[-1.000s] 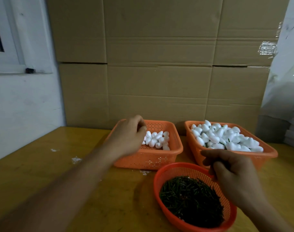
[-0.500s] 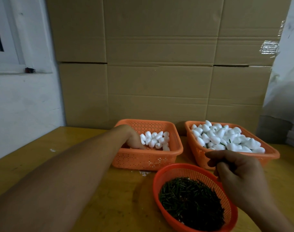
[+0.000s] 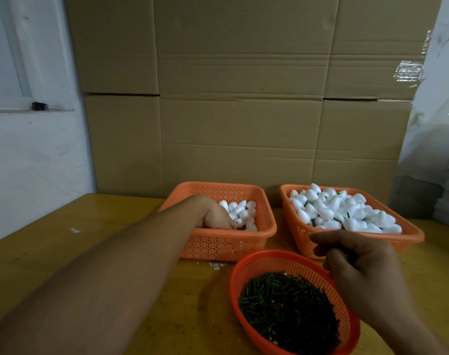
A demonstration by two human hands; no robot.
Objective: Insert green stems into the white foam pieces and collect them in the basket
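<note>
Left hand [image 3: 214, 217] fingers hidden among foam pieces [image 3: 241, 213] in basket [image 3: 226, 243].

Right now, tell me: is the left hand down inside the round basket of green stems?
No, the left hand reaches into the rectangular basket of white foam pieces.

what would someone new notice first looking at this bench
Most likely the right-hand orange basket, heaped with white foam pieces, a few green stems showing among them. Next, the left hand reaching down into the sparser left basket among its foam pieces. Nearest the camera, a round orange colander holds a dark heap of green stems, with the right hand curled above its rim.
</note>
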